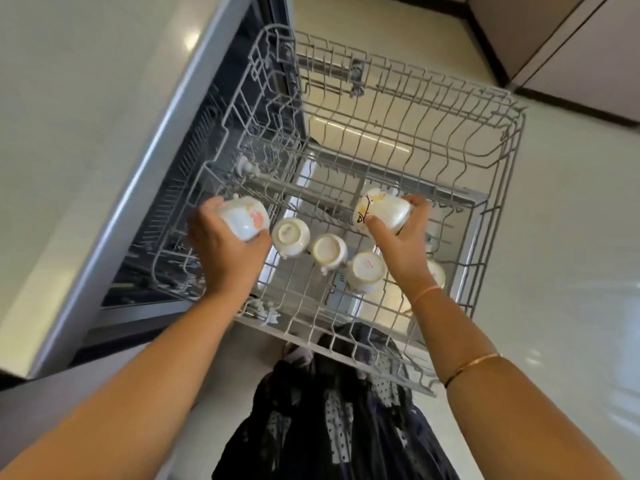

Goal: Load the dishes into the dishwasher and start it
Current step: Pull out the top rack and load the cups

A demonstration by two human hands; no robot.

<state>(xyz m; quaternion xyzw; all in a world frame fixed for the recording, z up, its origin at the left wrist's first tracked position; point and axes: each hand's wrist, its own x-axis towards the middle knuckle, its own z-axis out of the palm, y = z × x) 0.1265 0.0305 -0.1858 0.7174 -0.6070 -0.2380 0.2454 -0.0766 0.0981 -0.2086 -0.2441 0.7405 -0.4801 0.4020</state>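
Observation:
The dishwasher's grey wire upper rack [485,188] is pulled out over the floor. Three white cups stand upside down in a row on it: one [290,237], a second [328,252] and a third [366,271]. Another cup [437,273] peeks out behind my right wrist. My left hand [225,251] grips a white cup with an orange pattern [244,220] at the left end of the row. My right hand [398,244] grips a white cup with a yellow and brown pattern [381,209], tilted above the rack's middle.
The dishwasher opening [194,188] lies dark to the left under the pale countertop [86,98]. The rack's far half holds only bare tines. Cabinet fronts [571,46] stand at the far right across the tiled floor. My dark dotted clothing [329,427] hangs below the rack's near edge.

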